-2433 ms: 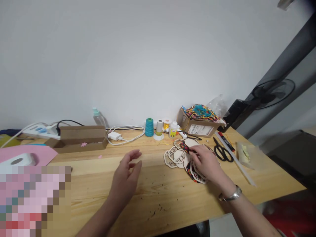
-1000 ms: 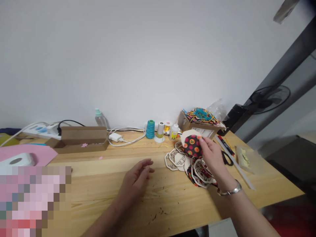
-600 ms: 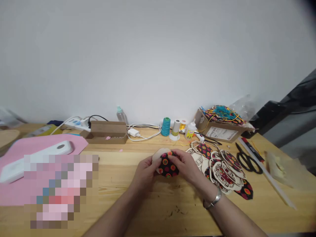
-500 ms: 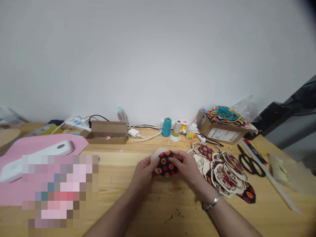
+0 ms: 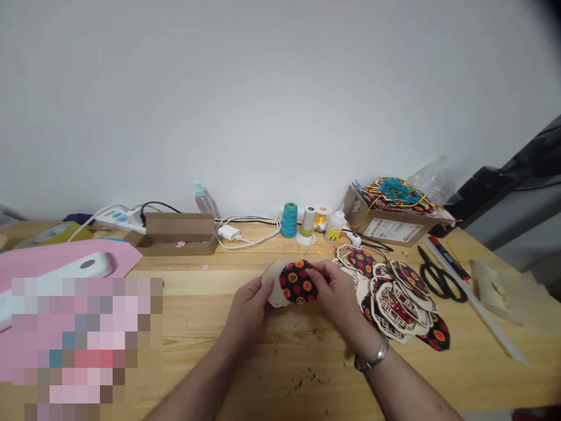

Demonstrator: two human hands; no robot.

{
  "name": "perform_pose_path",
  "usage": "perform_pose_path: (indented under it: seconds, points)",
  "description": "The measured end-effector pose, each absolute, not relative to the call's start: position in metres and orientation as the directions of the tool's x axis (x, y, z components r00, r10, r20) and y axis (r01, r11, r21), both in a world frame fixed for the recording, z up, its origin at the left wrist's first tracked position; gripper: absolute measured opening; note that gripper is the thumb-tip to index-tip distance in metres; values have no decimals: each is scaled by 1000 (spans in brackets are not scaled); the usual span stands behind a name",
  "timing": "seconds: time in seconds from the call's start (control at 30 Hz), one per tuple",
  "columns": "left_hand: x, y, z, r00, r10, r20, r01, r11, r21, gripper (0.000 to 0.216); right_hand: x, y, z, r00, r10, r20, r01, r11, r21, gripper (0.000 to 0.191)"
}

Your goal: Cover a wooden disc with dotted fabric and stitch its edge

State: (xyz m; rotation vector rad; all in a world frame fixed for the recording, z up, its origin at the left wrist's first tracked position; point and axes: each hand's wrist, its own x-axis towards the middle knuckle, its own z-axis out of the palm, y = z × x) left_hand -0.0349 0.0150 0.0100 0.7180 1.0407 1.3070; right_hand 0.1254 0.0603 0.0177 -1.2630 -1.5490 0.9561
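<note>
Between my hands, above the table, are a pale, thin wooden-looking piece (image 5: 275,273) and a black fabric piece with red and orange flowers (image 5: 298,282), the fabric overlapping the pale piece's right side. My left hand (image 5: 250,301) pinches the pale piece at its left edge, thumb on top. My right hand (image 5: 336,289) grips the fabric piece by its right edge, thumb on top; a silver bracelet circles that wrist. The fingers under both pieces are hidden. Just right of my right hand lies a pile of fretwork wooden frames and flowered fabric (image 5: 401,304).
Black scissors (image 5: 440,280) and a long white strip (image 5: 482,310) lie at right. Along the wall stand a teal thread cone (image 5: 289,220), a glue bottle (image 5: 335,227), a cardboard box with fabric (image 5: 390,225) and an open narrow box (image 5: 175,242). A pink sheet (image 5: 65,257) covers the left.
The fabric piece has shifted right relative to the pale piece, baring more of it. My hands are slightly farther apart, and the view has shifted a little.
</note>
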Motion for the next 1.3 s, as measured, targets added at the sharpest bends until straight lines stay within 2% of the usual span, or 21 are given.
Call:
perform_pose_path:
  seconds: [0.17,0.27,0.33,0.4,0.53,0.67,0.73,0.8,0.87,0.93,1.03,1.2,1.3]
  points:
    - [-35,14,9,-50,976,-210,-317,184,930,38,126,64,18,-72,993,97,128,106,-986,23]
    - [-33,12,10,-25,977,-210,-247,198,949,45,126,64,17,-80,995,58,42,62,-997,24]
    - [-31,9,13,-16,990,-140,-71,138,988,46,126,64,17,-87,995,42,1,43,-999,24]
    - [-30,7,15,10,999,-35,150,33,988,38,126,64,17,-92,995,33,-30,30,-999,24]
    - [-30,4,17,64,993,100,361,-116,925,28,126,63,17,-90,996,26,-69,20,-997,23]
    - [-33,4,12,37,947,319,648,-265,714,22,126,63,19,-77,997,27,-95,19,-995,23]
    - [-35,4,11,-20,927,375,680,-263,685,18,126,63,20,-81,996,23,-106,14,-994,24]
    - [-36,5,13,-115,927,357,571,-232,787,19,126,63,19,-92,996,15,-116,4,-993,25]
    - [-37,6,17,-194,958,213,311,-146,939,25,126,63,18,-115,993,-1,-122,-15,-992,25]
    - [-37,8,20,-190,981,41,67,-29,997,34,125,61,17,-153,988,-24,-119,-42,-992,25]
    - [-37,9,20,-146,987,-66,-51,59,997,42,122,57,17,-216,975,-47,-109,-72,-991,27]
    - [-38,11,18,-135,975,-177,-303,129,944,39,116,53,11,-298,953,-43,-54,-62,-997,24]
    - [-39,11,20,-162,966,-199,-322,139,937,33,113,54,12,-303,953,-26,7,-25,-1000,21]
